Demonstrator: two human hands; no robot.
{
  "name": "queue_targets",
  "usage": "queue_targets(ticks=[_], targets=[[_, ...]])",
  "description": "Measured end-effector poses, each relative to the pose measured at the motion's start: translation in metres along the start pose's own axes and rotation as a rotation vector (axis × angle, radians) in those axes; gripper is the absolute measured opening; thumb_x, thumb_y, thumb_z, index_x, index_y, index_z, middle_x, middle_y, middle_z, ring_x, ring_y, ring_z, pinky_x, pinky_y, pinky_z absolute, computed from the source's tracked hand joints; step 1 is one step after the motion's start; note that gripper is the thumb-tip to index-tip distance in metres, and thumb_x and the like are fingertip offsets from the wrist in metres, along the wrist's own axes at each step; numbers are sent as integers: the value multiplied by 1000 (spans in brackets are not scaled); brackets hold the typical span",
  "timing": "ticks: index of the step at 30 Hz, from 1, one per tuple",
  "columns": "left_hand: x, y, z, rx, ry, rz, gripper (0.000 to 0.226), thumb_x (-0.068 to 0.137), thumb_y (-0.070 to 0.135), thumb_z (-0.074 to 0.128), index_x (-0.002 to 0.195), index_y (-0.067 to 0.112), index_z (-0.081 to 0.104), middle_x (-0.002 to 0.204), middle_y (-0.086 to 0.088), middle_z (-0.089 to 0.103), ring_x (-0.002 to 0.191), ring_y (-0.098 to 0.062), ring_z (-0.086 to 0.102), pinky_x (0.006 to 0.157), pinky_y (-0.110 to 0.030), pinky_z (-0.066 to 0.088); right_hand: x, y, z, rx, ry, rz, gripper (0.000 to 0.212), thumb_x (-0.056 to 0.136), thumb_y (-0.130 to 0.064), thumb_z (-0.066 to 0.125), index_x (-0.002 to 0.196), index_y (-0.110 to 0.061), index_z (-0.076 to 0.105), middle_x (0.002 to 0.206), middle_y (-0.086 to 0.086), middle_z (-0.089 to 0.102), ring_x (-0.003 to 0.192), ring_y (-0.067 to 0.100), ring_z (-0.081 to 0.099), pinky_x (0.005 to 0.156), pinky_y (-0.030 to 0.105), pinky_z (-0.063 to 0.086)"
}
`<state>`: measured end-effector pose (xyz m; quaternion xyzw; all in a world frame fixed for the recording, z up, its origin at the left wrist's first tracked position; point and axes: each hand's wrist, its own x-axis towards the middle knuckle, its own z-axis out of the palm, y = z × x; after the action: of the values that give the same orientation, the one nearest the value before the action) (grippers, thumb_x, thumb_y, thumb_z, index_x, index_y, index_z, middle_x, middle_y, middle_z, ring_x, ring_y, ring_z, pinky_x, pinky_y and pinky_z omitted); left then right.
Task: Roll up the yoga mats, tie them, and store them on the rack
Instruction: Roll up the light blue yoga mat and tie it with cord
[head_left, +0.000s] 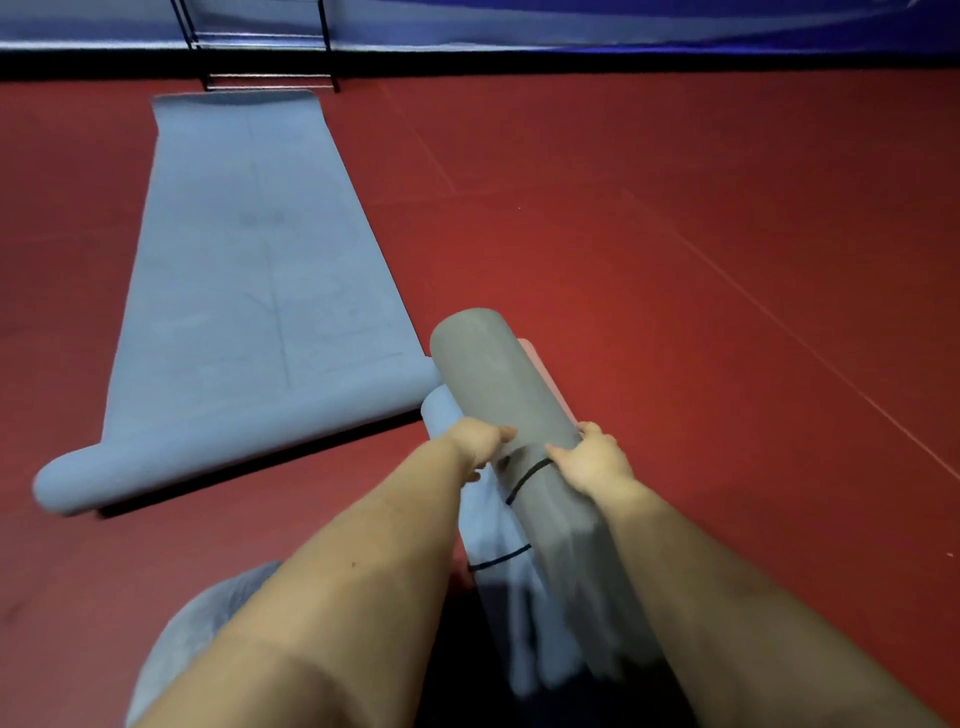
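Red sports flooring (675, 234) fills the view, running back to a blue wall (571, 26) with a dark strip at its foot. Against that wall stands the black metal rack (265, 57), its top cut off by the frame edge, so what sits on its shelves cannot be told. Stretching from the rack's foot toward the camera is the light blue mat (249, 270), mostly flat on the floor, with only its near end curled into a short roll at the lower left; faint line markings on it are too soft to read. Next in size, the grey rolled mat (498, 395), held off the floor and angled up and away from the person, its lower length smeared by motion blur. Just behind it, touching, a second rolled mat (480, 519) in pale blue, largely hidden by the grey 1 and the forearms. A sliver of pink (535, 358) peeks out behind the grey roll's right side, too little to identify. Left hand (480, 441) has its grip curled round the grey roll's left side; right hand (592, 457) clamps the right side, fingers wrapped on. Between them, a thin black strap (524, 480) circles the grey roll, and a second black band (498, 560) crosses the blue roll lower down. Bottom left, a blurred grey-blue shape (197, 639), cut off, unclear.
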<state>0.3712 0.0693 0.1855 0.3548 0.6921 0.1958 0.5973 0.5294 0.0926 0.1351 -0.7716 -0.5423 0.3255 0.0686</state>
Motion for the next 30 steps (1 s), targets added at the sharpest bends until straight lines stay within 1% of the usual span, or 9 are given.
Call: queue_targets(ticks=[3, 6, 9, 14, 17, 20, 23, 28, 30], targets=[[-14, 14, -48, 215, 74, 132, 40, 97, 28, 50, 131, 7, 50, 134, -10, 50, 122, -28, 49, 99, -36, 40, -12, -41, 0, -34, -5, -95, 67, 87, -44, 59, 143, -17, 33, 140, 12, 43, 126, 32, 45, 102, 39, 40], [-28, 12, -104, 395, 162, 191, 28, 97, 28, 51, 114, 9, 62, 129, -11, 54, 119, -24, 50, 101, -29, 36, -25, -93, 13, -25, -41, -199, 67, 88, -42, 57, 145, -19, 30, 139, 12, 45, 123, 31, 48, 99, 38, 42], [-35, -7, -162, 478, 231, 165, 45, 95, 29, 54, 135, 7, 49, 142, -7, 45, 130, -22, 42, 106, -27, 29, -40, -147, 38, -50, -81, -333, 65, 88, -37, 59, 144, -17, 32, 142, 11, 43, 128, 30, 44, 103, 35, 38], [-37, -58, -253, 573, 318, 65, 51, 93, 32, 57, 138, 11, 43, 142, -6, 46, 130, -23, 43, 108, -30, 32, -60, -233, 86, -226, -162, -535, 65, 88, -38, 59, 143, -20, 32, 142, 11, 40, 128, 30, 43, 101, 35, 39], [-28, -88, -298, 632, 356, 29, 52, 94, 31, 55, 140, 13, 41, 142, -6, 46, 130, -22, 42, 106, -28, 32, -60, -275, 118, -289, -198, -627, 65, 87, -40, 60, 144, -21, 33, 140, 11, 41, 127, 30, 44, 102, 36, 39], [-6, -117, -330, 678, 369, 9, 52, 95, 30, 52, 142, 16, 37, 143, -5, 44, 131, -22, 41, 105, -27, 32, -47, -294, 153, -401, -247, -672, 65, 88, -40, 58, 144, -19, 32, 141, 11, 40, 129, 30, 42, 104, 36, 37], [28, -146, -350, 719, 372, 9, 53, 95, 30, 51, 143, 18, 34, 148, -4, 34, 134, -22, 36, 108, -30, 29, -20, -302, 186, -542, -279, -693, 64, 89, -39, 58, 144, -18, 32, 142, 12, 40, 130, 30, 39, 106, 34, 35], [93, -180, -365, 811, 375, 32, 59, 96, 32, 49, 147, 18, 25, 156, -9, 15, 143, -25, 15, 116, -35, 18, 33, -310, 231, -684, -289, -703, 62, 92, -37, 55, 145, -19, 30, 142, 11, 38, 131, 29, 36, 107, 35, 33], [117, -188, -367, 867, 380, 27, 66, 94, 39, 49, 149, 20, 18, 158, -9, 8, 145, -27, 9, 117, -38, 13, 52, -310, 243, -764, -265, -729, 63, 92, -36, 54, 147, -20, 27, 146, 9, 34, 133, 28, 33, 108, 36, 31]])
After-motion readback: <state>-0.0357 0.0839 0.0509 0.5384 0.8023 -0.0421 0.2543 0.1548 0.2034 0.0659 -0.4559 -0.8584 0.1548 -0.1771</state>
